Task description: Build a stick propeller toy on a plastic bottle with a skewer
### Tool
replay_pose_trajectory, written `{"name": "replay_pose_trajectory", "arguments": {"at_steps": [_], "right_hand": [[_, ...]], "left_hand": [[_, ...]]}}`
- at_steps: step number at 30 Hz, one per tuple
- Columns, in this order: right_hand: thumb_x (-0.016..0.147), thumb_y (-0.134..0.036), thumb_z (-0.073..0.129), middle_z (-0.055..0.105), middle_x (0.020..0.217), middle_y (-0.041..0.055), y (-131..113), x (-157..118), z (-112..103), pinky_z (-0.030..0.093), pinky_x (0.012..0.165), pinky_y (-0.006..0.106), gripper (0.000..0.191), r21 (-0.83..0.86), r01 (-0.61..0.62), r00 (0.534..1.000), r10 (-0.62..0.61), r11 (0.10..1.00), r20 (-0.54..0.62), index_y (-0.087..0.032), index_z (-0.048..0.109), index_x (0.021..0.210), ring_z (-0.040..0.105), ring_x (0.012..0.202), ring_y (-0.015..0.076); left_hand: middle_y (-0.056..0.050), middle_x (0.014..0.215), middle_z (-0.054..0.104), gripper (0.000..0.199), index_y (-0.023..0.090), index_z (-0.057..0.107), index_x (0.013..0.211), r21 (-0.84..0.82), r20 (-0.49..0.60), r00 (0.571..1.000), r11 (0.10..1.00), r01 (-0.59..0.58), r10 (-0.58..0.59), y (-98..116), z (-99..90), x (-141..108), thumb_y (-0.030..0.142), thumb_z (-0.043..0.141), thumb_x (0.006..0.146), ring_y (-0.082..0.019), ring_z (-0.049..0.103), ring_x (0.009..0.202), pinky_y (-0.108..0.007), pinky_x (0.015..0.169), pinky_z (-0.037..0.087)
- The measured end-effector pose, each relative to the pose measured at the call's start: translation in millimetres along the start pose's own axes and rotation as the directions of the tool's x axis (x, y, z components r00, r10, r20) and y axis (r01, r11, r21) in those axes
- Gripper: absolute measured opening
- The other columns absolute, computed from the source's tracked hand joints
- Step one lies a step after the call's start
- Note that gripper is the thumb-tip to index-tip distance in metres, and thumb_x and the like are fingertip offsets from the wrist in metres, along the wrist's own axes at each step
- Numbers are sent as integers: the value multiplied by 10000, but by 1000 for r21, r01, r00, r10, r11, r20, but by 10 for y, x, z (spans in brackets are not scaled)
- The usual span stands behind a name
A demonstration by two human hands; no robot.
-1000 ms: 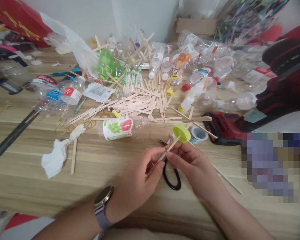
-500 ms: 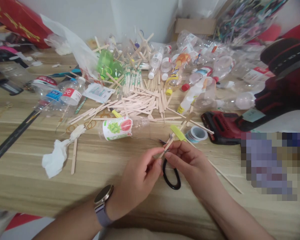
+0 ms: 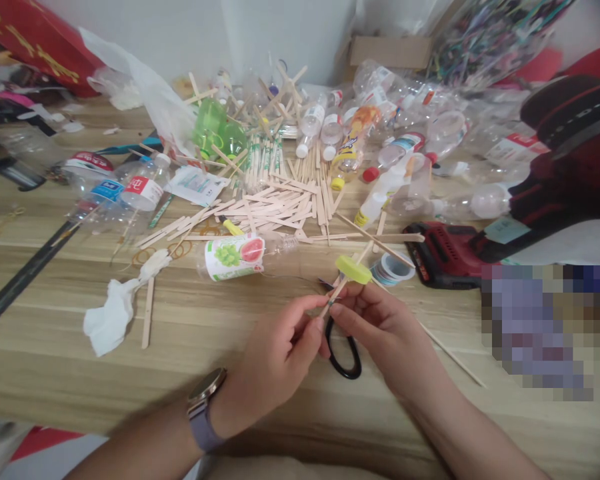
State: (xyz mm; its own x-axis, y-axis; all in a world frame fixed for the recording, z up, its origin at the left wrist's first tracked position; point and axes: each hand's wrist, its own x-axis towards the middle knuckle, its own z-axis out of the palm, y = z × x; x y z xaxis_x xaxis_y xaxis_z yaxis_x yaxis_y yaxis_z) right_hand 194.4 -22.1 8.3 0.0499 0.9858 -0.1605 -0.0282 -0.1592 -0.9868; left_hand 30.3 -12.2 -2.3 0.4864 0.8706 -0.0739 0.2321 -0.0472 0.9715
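My left hand (image 3: 285,350) pinches the near end of a thin wooden stick (image 3: 336,291) between thumb and forefinger. Close beside it, my right hand (image 3: 377,323) grips the same stick a little higher up. A yellow-green piece (image 3: 353,269) sits across the stick just beyond my fingers. Farther along, flat wooden sticks (image 3: 395,253) cross near its far end; whether they are joined to it is hard to tell. Black-handled scissors (image 3: 347,377) lie under my hands, their blades partly hidden. Behind the right hand stands a small blue-white cup (image 3: 396,267).
A labelled plastic bottle (image 3: 235,257) lies beyond my left hand. Farther back are a pile of craft sticks (image 3: 275,207) and several bottles (image 3: 313,120). A red-black power tool (image 3: 447,257) stands at right. Crumpled tissue (image 3: 109,320) and a craft stick (image 3: 149,313) lie left.
The yellow-green piece has turned from a slanted strip to a wider, flatter-looking shape. The crossed sticks beyond it show at a different angle. Both hands stay in nearly the same place.
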Motion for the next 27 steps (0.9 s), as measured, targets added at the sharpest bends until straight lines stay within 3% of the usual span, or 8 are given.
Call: {"name": "replay_pose_trajectory", "arguments": {"at_steps": [6,11,16,27], "right_hand": [[756,-371,706,634,664,0,13,-6,5,466,584,281,196,-28,-4,1000,3,1000,-28,-203,625,814,584,607,148],[763,-367,691,634,676,-1,49,-8,-7,474,588,292,181,-36,-14,999,12,999,-43,-209,624,820,591,611,156],[751,-367,692,635,680,6,55,-7,-17,481,596,299,177,-76,0,998,-4,997,-63,-208,633,800,594,617,163],[753,-366,673,627,649,4,45,2,-12,455,584,297,167,-130,17,996,-27,991,-80,-207,624,770,572,590,157]], "left_hand": [[8,686,656,350,210,565,1245,25,15,1000,1000,-6,6,7,-5,1,392,400,996,-114,574,587,-223,564,437],[-5,739,685,334,199,554,1254,134,23,998,989,-56,53,29,-17,0,340,380,1005,-145,626,684,-266,675,473],[-15,771,694,337,187,538,1268,228,54,996,970,-86,75,55,-23,-5,300,353,1011,-158,635,701,-284,692,467],[-20,760,677,362,180,516,1278,177,74,997,983,-45,32,48,-30,3,339,315,1022,-163,625,723,-305,731,467]]}}
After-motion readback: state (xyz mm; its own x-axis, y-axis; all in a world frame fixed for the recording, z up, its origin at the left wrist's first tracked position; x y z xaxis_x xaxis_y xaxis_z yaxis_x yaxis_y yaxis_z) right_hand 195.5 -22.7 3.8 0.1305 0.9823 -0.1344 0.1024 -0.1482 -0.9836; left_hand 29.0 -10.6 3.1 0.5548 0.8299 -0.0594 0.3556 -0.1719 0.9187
